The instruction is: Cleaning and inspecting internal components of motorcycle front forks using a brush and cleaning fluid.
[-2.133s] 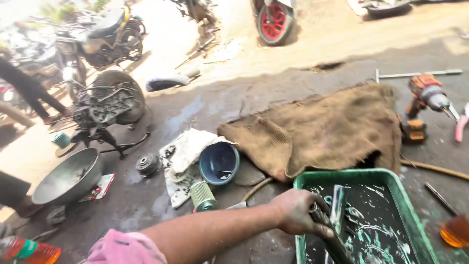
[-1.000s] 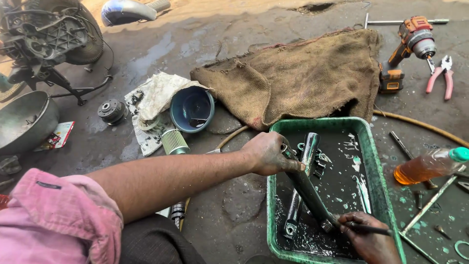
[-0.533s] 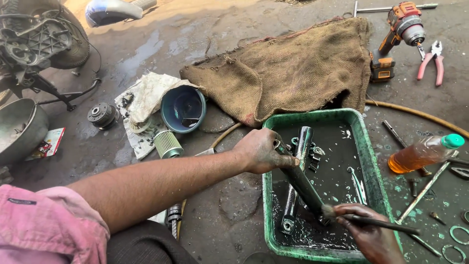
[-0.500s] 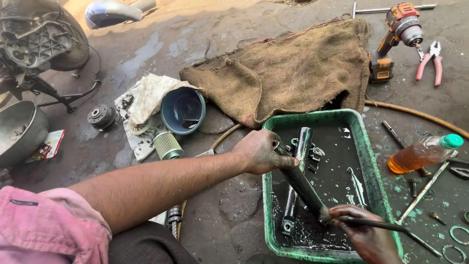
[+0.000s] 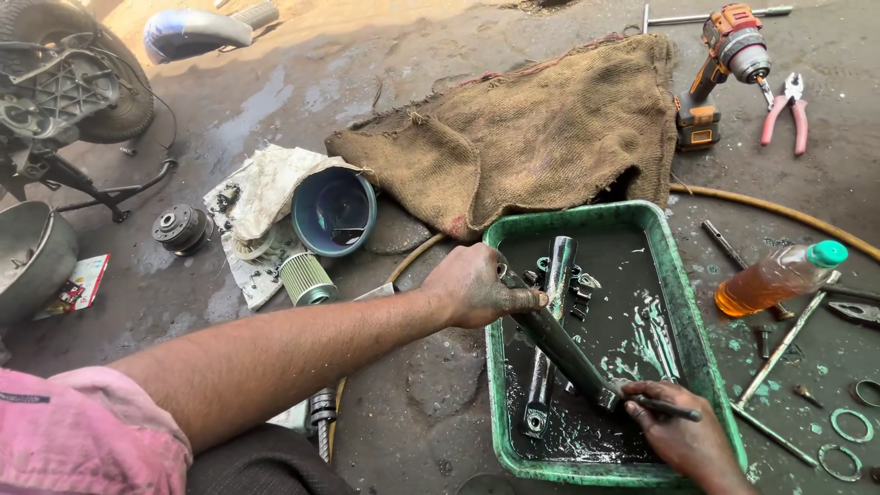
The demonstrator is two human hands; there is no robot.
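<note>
Gripping the upper end of a dark metal tube (image 5: 559,344) tight in the left hand (image 5: 477,289), slanting over the green tray (image 5: 500,385); right hand (image 5: 683,440) pinching a thin brush (image 5: 669,409) at its lower end. Risking, with oily fingers, the tube slipping and splashing dirty liquid, or striking the second tube (image 5: 550,302) lying just beneath.

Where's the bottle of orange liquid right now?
The bottle lies on its side on the ground, right of the green tray, below the pliers.

Green tray (image 5: 680,275), black oily liquid, grey floor.
At twelve o'clock brown burlap sack (image 5: 532,137); at three an amber bottle (image 5: 775,280), green-capped.
</note>
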